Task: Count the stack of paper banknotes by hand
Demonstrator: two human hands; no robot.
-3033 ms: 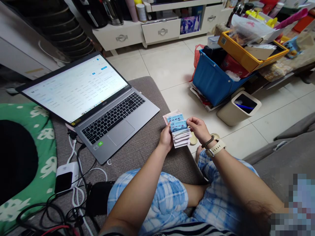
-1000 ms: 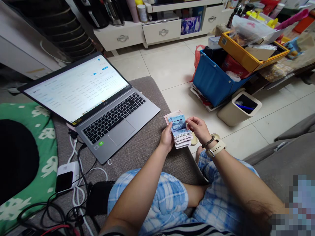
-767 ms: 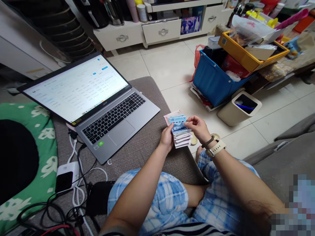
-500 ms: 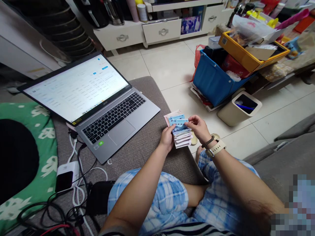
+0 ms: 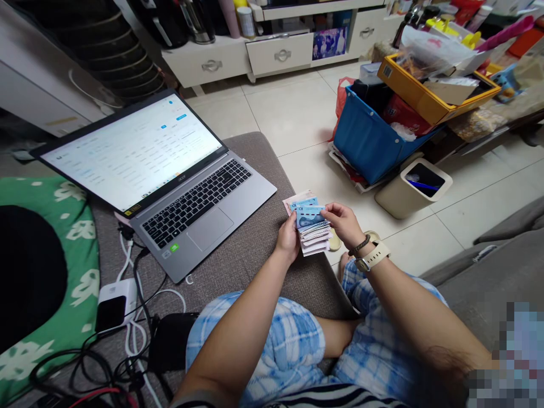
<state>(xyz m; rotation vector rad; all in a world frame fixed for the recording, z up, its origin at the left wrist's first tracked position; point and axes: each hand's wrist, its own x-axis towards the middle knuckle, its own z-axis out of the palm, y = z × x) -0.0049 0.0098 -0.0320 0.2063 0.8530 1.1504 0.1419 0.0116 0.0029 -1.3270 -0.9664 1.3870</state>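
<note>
A folded stack of banknotes (image 5: 312,229), blue ones on top and pink ones behind, sits in front of my knees over the edge of a grey cushion (image 5: 250,249). My left hand (image 5: 287,238) grips the stack from its left side. My right hand (image 5: 344,222) pinches the right edge of the top blue note, which lies flat on the stack. A watch and a bead bracelet are on my right wrist.
An open silver laptop (image 5: 187,198) stands on the cushion to the left, with a power strip and cables (image 5: 123,317) below it. A beige waste bin (image 5: 414,187) and a blue crate (image 5: 374,133) stand on the tiled floor to the right.
My right fingers have kept flipping the top blue notes over the stack one after another. My left hand and the stack have stayed in place.
</note>
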